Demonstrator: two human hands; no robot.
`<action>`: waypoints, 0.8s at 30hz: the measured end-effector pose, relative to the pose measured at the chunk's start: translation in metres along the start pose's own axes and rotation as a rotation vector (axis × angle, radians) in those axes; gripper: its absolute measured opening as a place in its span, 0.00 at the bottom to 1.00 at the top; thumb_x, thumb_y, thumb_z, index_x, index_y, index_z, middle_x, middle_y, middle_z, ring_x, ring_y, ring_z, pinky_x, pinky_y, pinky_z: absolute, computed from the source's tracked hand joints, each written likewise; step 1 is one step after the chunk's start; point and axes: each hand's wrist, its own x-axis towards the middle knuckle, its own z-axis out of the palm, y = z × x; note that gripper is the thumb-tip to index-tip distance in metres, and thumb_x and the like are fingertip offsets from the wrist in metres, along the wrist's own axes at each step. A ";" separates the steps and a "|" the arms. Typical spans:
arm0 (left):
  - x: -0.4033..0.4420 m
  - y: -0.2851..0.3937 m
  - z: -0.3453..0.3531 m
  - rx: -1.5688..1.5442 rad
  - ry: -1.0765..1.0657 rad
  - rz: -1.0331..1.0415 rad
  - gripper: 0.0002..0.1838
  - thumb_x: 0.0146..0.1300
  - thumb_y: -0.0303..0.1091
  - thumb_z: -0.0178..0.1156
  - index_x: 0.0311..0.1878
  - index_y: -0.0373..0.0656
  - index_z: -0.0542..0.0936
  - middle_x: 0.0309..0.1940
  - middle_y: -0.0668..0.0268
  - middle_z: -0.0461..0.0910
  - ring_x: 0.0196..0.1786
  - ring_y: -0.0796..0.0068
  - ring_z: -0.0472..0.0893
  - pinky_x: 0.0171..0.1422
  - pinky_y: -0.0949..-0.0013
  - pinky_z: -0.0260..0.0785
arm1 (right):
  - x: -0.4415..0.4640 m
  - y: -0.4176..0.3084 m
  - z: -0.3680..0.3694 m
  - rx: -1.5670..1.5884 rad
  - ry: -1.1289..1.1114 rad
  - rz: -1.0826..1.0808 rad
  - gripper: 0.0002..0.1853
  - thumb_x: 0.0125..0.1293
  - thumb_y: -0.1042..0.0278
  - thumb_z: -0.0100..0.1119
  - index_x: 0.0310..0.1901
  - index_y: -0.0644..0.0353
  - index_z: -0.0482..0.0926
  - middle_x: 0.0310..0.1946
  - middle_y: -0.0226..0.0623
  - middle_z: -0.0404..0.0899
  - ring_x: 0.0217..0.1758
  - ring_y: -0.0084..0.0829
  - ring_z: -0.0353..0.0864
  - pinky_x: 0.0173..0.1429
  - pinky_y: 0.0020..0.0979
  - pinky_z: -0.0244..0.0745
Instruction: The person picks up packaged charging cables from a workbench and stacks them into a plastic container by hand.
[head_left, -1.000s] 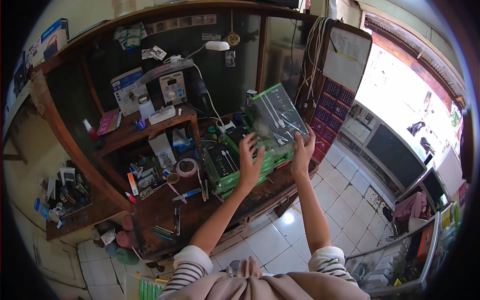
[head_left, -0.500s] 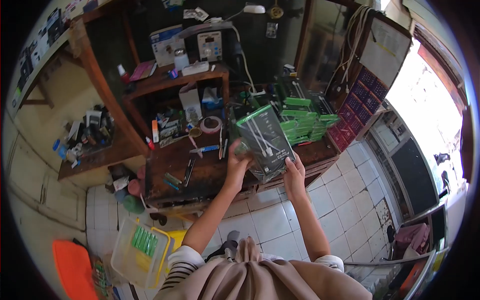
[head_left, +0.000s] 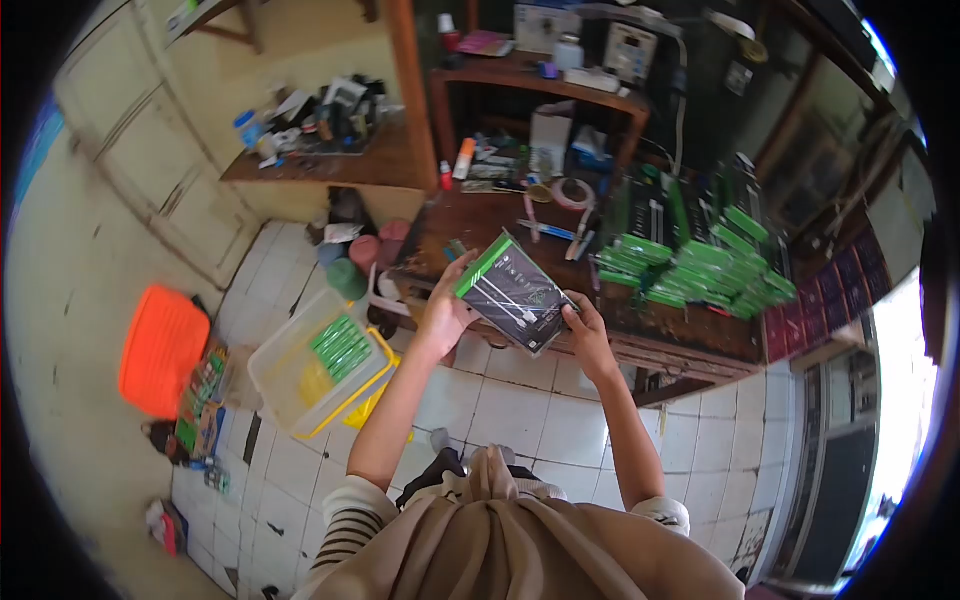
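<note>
Between both hands, in front of the desk, is a black cable box [head_left: 515,297] with a green edge and a white cable pictured on it, in shiny clear wrap. My left hand [head_left: 446,312] grips its left side, and my right hand [head_left: 590,340] holds the right side with the thumb on the front. Whether more boxes lie under it, I cannot tell. To the right on the desk stand piles of similar green-edged boxes [head_left: 700,262]. Down on the floor at left, a clear plastic bin [head_left: 275,362] with a yellow rim has several green-edged boxes [head_left: 340,347] inside.
The wooden desk [head_left: 650,330] carries a tape roll [head_left: 573,194], pens and small tools. Orange container [head_left: 163,350] leans by the left wall. Green and pink rolled items [head_left: 345,278] sit near the desk's left end. White tiles [head_left: 500,410] cover the floor.
My view has swung left, so the desk now appears farther right and the bin more fully. The cable box stays in both hands, now tilted more to the side.
</note>
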 end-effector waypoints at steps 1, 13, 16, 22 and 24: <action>-0.009 0.019 -0.010 -0.154 -0.044 -0.131 0.24 0.65 0.35 0.50 0.63 0.46 0.60 0.52 0.63 0.72 0.54 0.72 0.73 0.57 0.63 0.68 | 0.007 0.001 0.009 -0.001 -0.037 0.007 0.16 0.67 0.67 0.47 0.55 0.63 0.65 0.44 0.31 0.72 0.47 0.22 0.71 0.51 0.29 0.69; -0.150 0.129 -0.161 0.764 0.422 0.550 0.31 0.45 0.20 0.66 0.55 0.41 0.67 0.45 0.67 0.73 0.49 0.79 0.72 0.55 0.75 0.64 | 0.079 0.008 0.242 -0.545 -0.711 -0.412 0.34 0.50 0.80 0.62 0.61 0.58 0.61 0.53 0.40 0.67 0.57 0.33 0.65 0.55 0.30 0.65; -0.183 0.137 -0.218 0.798 0.607 0.593 0.28 0.44 0.18 0.65 0.50 0.42 0.68 0.39 0.68 0.72 0.44 0.79 0.72 0.51 0.75 0.65 | 0.100 0.042 0.312 -0.706 -0.970 -0.336 0.39 0.50 0.77 0.62 0.65 0.57 0.56 0.54 0.44 0.68 0.58 0.39 0.66 0.57 0.33 0.65; -0.210 0.126 -0.353 1.074 0.907 0.654 0.25 0.40 0.15 0.64 0.44 0.43 0.69 0.40 0.65 0.70 0.46 0.70 0.71 0.53 0.70 0.63 | 0.117 0.183 0.424 -0.847 -1.165 -0.630 0.23 0.48 0.79 0.58 0.50 0.62 0.71 0.42 0.43 0.70 0.50 0.43 0.71 0.54 0.38 0.68; -0.209 0.121 -0.386 1.345 1.007 0.629 0.24 0.39 0.15 0.63 0.43 0.42 0.70 0.41 0.60 0.70 0.48 0.61 0.69 0.54 0.65 0.62 | 0.119 0.224 0.443 -0.843 -1.149 -0.607 0.22 0.48 0.79 0.58 0.49 0.62 0.71 0.42 0.43 0.70 0.50 0.43 0.71 0.53 0.38 0.68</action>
